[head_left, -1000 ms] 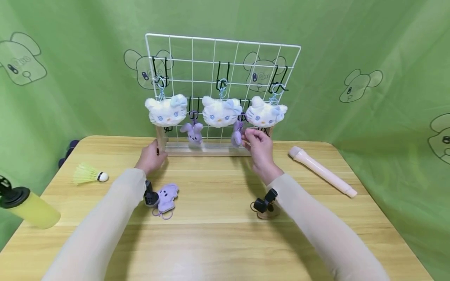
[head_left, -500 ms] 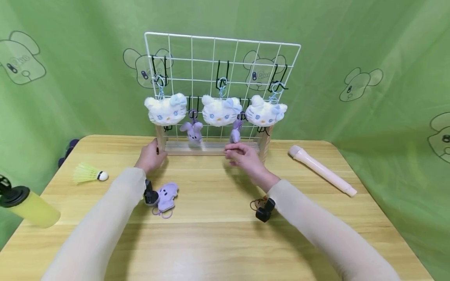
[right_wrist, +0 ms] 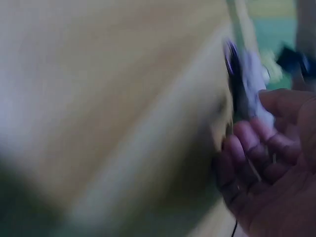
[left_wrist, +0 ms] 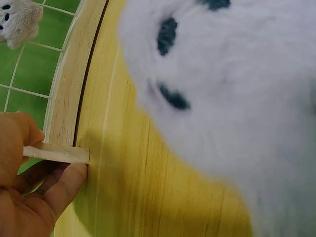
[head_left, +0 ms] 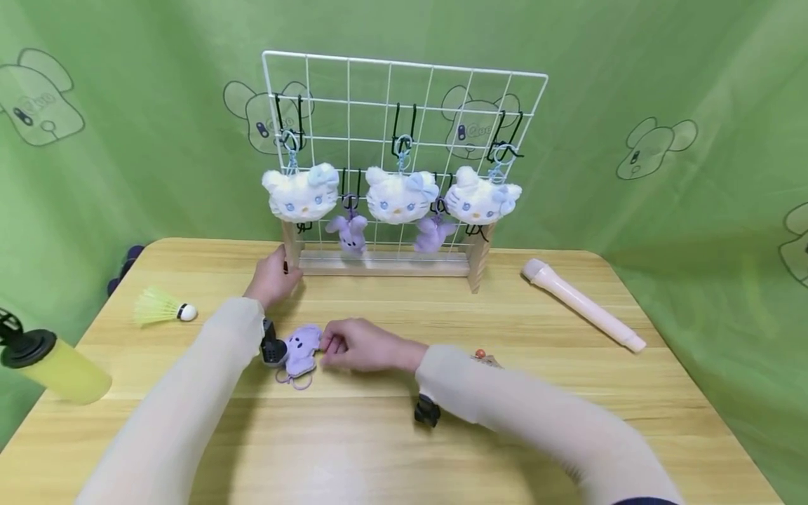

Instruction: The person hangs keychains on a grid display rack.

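At the rack's left end, my left hand (head_left: pixel 273 278) grips the wooden stand (left_wrist: pixel 59 152), thumb on one side and fingers on the other. My right hand (head_left: pixel 366 345) is low over the table, fingers loosely curled and apart from the thumb. Its fingertips are right at the edge of a purple plush keychain (head_left: pixel 301 348) lying on the table with its ring towards me. This keychain looms large and blurred in the left wrist view. Two purple plush keychains hang on the lower hooks, one at left (head_left: pixel 351 233) and one at right (head_left: pixel 432 235), the right one with its face hidden.
Three white cat plush keychains hang on the upper hooks of the white wire rack (head_left: pixel 404 64). A shuttlecock (head_left: pixel 165 308) and a yellow bottle (head_left: pixel 69 372) are at left. A pink microphone-shaped tube (head_left: pixel 583 305) lies at right. A small brown item (head_left: pixel 486 359) pokes out behind my right sleeve.
My right hand has let go of the right purple keychain, which now hangs freely, and has moved left and nearer to the plush on the table. The left hand stays put.
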`<state>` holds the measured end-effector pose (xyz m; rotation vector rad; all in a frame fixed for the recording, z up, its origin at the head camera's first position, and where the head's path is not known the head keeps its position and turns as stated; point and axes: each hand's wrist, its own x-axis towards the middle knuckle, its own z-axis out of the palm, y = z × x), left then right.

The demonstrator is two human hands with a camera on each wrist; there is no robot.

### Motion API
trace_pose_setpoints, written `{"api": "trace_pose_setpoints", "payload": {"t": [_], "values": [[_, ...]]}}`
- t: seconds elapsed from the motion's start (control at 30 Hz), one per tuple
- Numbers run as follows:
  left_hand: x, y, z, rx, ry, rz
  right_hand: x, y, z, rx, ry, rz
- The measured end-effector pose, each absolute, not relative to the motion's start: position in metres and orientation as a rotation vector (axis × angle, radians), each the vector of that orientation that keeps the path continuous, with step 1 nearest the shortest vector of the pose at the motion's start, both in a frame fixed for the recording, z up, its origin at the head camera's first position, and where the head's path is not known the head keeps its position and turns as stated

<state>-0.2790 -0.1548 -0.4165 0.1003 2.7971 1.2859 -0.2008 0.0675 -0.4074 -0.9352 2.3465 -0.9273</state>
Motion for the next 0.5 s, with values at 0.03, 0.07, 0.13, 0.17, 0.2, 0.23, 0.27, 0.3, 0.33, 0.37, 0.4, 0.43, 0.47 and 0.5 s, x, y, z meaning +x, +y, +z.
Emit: {"api": "trace_pose_setpoints", "payload": {"t": [0.03,0.07,0.13,0.17,0.2,0.23,0.27,0.3,0.33,0.37,0.4,0.43,0.47,0.5], "values": [[-0.279,-0.155,-0.416,0.103,2.799,1.286,-0.197,0.062,-0.408,-0.967,2.371,-0.869],[-0.279,-0.155,-0.416,0.109,2.801,1.286,-0.194,0.057,-0.41,-0.993,2.405,-0.803],[-0.279,-0.155,-0.415,0.114,2.805,1.284,-0.187,0.049,-0.411,-1.014,2.487,-0.666],[-0.279,-0.154,-0.415,0.117,2.805,1.284,-0.185,0.045,-0.411,-1.018,2.529,-0.598],[-0.279,-0.154,-0.415,0.121,2.81,1.28,-0.182,0.042,-0.412,-1.01,2.569,-0.53],[-0.279,-0.154,-0.415,0.122,2.815,1.277,-0.18,0.039,-0.412,-0.992,2.598,-0.47],[-0.279,-0.154,-0.414,0.122,2.817,1.278,-0.178,0.036,-0.412,-0.965,2.621,-0.416],[-0.279,-0.154,-0.415,0.118,2.817,1.28,-0.176,0.033,-0.413,-0.942,2.639,-0.37],[-0.278,-0.154,-0.415,0.12,2.82,1.28,-0.174,0.031,-0.413,-0.923,2.654,-0.335],[-0.278,-0.153,-0.415,0.12,2.822,1.281,-0.173,0.029,-0.414,-0.911,2.668,-0.302],[-0.278,-0.153,-0.415,0.12,2.824,1.282,-0.172,0.027,-0.414,-0.902,2.677,-0.277],[-0.279,-0.153,-0.415,0.117,2.822,1.284,-0.171,0.026,-0.414,-0.899,2.682,-0.259],[-0.278,-0.153,-0.415,0.118,2.819,1.287,-0.171,0.025,-0.414,-0.899,2.685,-0.245],[-0.278,-0.154,-0.416,0.119,2.816,1.288,-0.171,0.025,-0.414,-0.905,2.686,-0.238]]}}
